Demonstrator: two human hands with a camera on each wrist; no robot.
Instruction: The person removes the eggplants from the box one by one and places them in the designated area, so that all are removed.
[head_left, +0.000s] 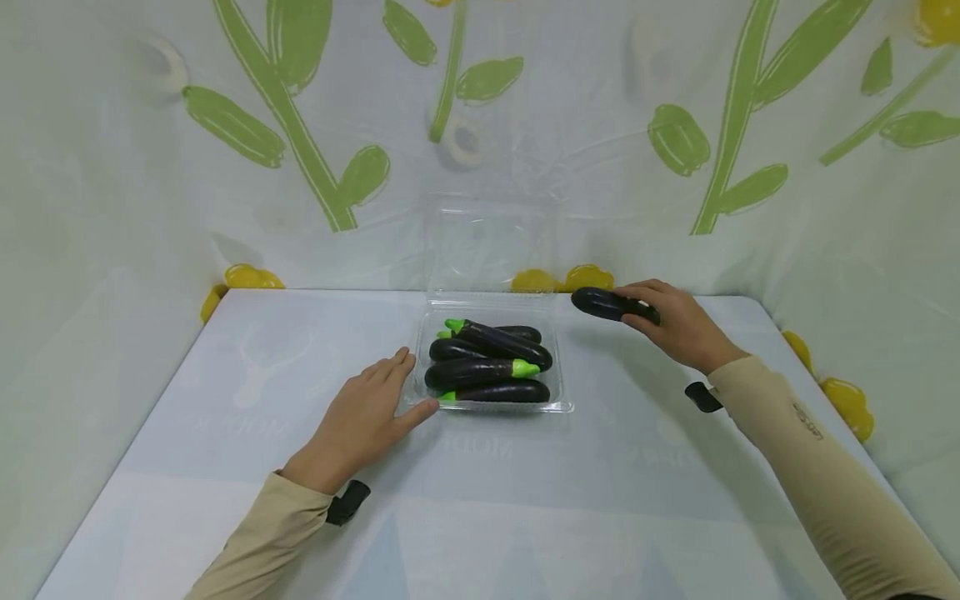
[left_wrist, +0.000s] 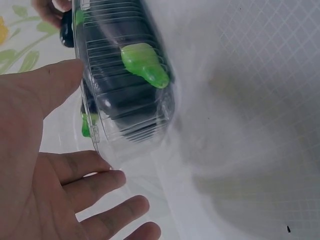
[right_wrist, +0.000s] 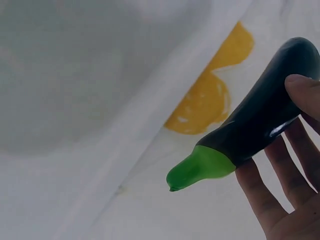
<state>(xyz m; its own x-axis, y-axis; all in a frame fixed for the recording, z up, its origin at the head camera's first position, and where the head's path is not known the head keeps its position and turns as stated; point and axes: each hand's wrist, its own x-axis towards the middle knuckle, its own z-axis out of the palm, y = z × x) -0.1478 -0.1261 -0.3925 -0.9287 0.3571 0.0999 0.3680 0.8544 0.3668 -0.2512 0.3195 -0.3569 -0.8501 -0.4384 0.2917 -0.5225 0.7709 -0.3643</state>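
Observation:
A clear plastic clamshell box (head_left: 561, 404) stands on the table with its lid (head_left: 487, 246) raised at the back. Several dark eggplants (head_left: 487, 371) with green stems lie piled inside it. My left hand (head_left: 367, 417) is at the box's left side, fingers extended; in the left wrist view its thumb and fingertips are at the box's rim. To the right of the box and above the table, my right hand (head_left: 671, 325) grips another eggplant (head_left: 600, 303). The right wrist view shows this eggplant's green stem (right_wrist: 202, 167) pointing away from the thumb and fingers.
The white table (head_left: 600, 517) has a back edge against a pale curtain (head_left: 570, 108) printed with green leaves and yellow flowers. More curtain hangs along the left and right sides. The raised lid leans near the back curtain.

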